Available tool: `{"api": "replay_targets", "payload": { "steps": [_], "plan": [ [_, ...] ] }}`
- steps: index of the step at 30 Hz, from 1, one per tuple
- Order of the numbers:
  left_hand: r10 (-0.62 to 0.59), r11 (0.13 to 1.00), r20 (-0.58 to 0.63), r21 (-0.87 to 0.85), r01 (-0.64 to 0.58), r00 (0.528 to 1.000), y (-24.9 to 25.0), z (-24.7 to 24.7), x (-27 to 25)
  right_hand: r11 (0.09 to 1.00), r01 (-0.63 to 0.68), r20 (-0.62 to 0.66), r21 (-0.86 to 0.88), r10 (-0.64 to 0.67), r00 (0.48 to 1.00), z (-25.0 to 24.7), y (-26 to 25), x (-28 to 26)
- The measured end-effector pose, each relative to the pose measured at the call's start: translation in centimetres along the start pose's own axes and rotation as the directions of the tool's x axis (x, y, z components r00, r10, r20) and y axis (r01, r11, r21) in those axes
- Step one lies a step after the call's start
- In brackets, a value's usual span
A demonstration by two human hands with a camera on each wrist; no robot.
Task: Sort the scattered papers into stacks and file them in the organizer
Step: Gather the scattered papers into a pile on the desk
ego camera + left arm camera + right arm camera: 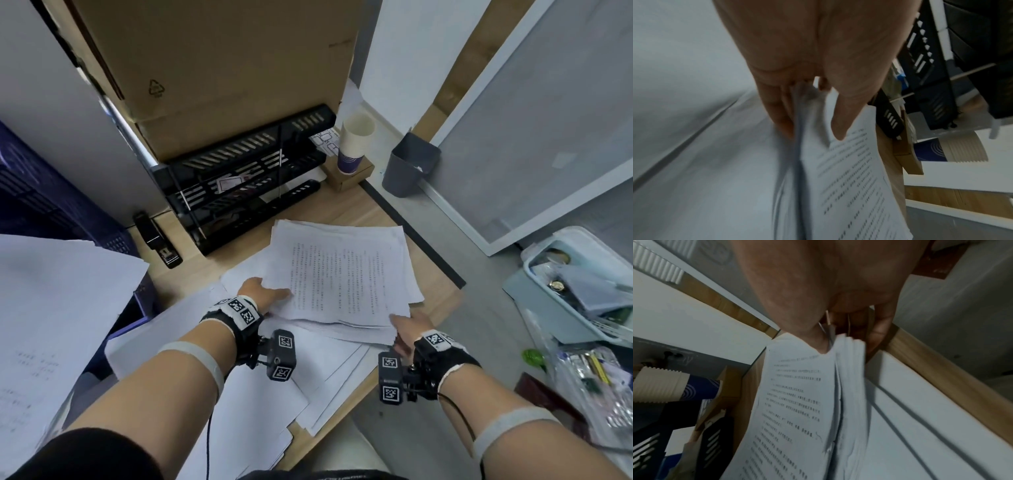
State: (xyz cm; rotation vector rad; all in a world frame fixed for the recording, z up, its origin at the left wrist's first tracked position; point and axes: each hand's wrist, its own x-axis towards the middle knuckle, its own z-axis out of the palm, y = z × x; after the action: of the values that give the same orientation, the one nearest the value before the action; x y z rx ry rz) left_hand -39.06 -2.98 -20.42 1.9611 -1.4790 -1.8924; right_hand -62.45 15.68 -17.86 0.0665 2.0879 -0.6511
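Hands, left (263, 291) and right (409, 329), pinch an uneven printed paper stack (346, 277).

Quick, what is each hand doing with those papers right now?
Left hand: fingers and thumb pinch the near-left edge of the printed paper stack.
Right hand: thumb on top and fingers underneath, it grips the stack's near-right corner.
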Motion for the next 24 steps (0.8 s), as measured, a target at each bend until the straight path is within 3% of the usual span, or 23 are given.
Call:
{"api": "replay_targets", "payload": {
  "steps": [3, 6, 8, 11, 14, 17, 20, 24],
  "plan": [
    [0.011, 0.971, 0.078, -0.239, 0.008, 0.997, -0.9, 0.0, -0.6, 0.999, -0.032, 0.079, -0.044, 0.035, 0.996, 0.5, 0.2, -0.5],
    [0.091, 0.959, 0.07, -0.275, -0.068, 0.993, -1.0, -0.2, -1.2, 0.987, -0.116, 0.124, -0.116, 0.13, 0.984, 0.5, 0.2, -0.9],
    [0.14, 0.963, 0.051, -0.239, -0.124, 0.989, -0.7, -0.6, -1.7, 0.986, -0.127, 0.059, -0.112, 0.134, 0.989, 0.0, -0.2, -1.4],
    [0.226, 0.969, 0.035, -0.114, -0.221, 0.973, 0.3, -2.1, -2.8, 0.989, 0.005, -0.19, -0.149, -0.033, 0.981, -1.0, -0.7, -1.3],
    [0.355, 0.932, 0.028, 0.073, -0.356, 0.935, 1.6, -4.2, -4.2, 0.919, 0.299, -0.272, -0.257, -0.366, 0.89, -1.2, -1.7, -1.5],
    [0.48, 0.867, 0.071, 0.11, -0.485, 0.874, 3.0, -5.9, -5.9, 0.8, 0.527, -0.089, -0.287, -0.57, 0.816, -0.7, -3.8, -2.7],
    [0.553, 0.83, 0.103, 0.012, -0.557, 0.827, 4.0, -6.5, -7.9, 0.777, 0.589, 0.183, -0.223, -0.56, 0.808, -0.2, -5.5, -3.7],
    [0.513, 0.783, -0.064, -0.372, -0.498, 0.856, 3.7, -7.4, -9.6, 0.827, 0.561, 0.304, -0.036, -0.526, 0.795, 0.9, -4.9, -5.4]
  ]
}}
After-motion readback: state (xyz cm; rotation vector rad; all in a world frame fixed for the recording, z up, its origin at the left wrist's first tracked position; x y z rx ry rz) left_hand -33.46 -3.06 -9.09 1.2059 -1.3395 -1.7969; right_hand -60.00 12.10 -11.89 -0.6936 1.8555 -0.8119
